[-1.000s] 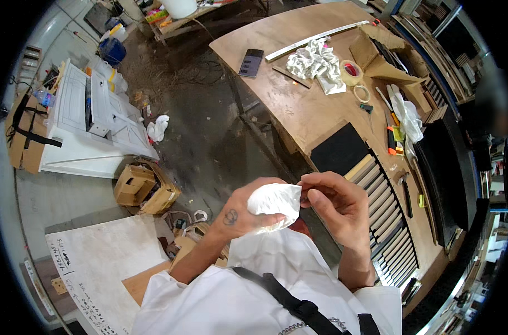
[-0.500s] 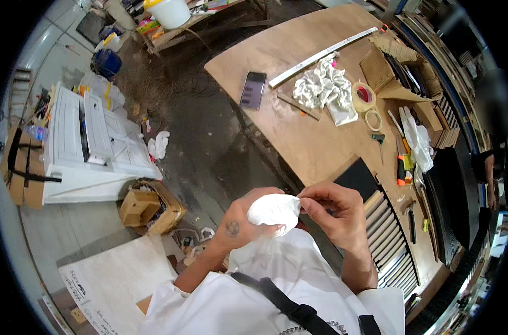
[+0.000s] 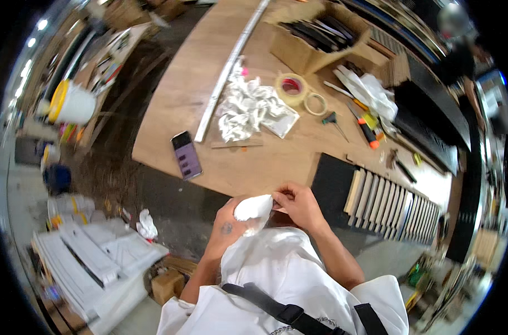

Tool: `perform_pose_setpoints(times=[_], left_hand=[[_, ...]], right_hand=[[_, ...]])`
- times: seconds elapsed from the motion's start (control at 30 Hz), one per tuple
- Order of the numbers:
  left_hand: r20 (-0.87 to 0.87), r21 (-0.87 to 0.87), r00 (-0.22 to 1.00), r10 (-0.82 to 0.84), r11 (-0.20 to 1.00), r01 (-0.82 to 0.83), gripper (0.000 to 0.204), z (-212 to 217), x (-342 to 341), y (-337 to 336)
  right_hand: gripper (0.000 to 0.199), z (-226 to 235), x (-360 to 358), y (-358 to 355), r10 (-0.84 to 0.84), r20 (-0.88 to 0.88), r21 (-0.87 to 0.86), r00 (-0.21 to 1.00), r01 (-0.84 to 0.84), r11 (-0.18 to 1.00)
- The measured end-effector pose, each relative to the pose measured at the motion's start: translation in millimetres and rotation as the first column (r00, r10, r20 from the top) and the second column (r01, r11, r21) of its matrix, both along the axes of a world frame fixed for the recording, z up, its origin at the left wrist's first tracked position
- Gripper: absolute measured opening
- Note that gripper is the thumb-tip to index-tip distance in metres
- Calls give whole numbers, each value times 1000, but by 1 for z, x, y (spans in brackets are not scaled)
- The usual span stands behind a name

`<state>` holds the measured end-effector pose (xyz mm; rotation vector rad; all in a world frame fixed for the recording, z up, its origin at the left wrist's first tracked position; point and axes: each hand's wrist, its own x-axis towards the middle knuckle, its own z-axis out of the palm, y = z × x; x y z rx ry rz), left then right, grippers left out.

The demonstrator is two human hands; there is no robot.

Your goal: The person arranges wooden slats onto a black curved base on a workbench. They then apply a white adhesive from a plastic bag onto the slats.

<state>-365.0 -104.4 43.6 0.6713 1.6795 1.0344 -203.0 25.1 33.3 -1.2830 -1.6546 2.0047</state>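
Note:
My left hand (image 3: 225,226) is wrapped around a rounded, white, cloth-like wad (image 3: 252,209), held just in front of my body. The fingertips of my right hand (image 3: 300,206) pinch the right edge of that same wad. What it is made of I cannot make out for sure. Both hands are beside the near edge of the wooden table (image 3: 231,178). A phone (image 3: 187,155) lies on the table ahead and to the left. Further on is a crumpled heap of white cloth (image 3: 245,106), next to a wide roll of tape (image 3: 291,89) and a narrower roll (image 3: 315,104).
A long straightedge (image 3: 223,84) crosses the table. Wooden strips (image 3: 377,198) stand in a row at right, near a hammer (image 3: 402,167), a screwdriver (image 3: 336,125) and a cardboard box (image 3: 293,47). White panels (image 3: 92,251) lie low at left. Another person (image 3: 461,67) stands far right.
My view has swung to the right, so the table now sits more centrally and further left. Both hands keep their hold on the white wad.

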Motion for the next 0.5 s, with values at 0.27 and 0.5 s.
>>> perform_pose_setpoints(times=[0.27,0.5], left_hand=[[-97,-18,856,-508,861,509,44,-101,-43,69],[-97,-152,773,-627,777,611,43,-111,-59,98]], right_hand=[[18,-82,1,1,-431,-14,-182,902,422,888],[21,-130,-7,-3,-445,86,-120,891,453,883]])
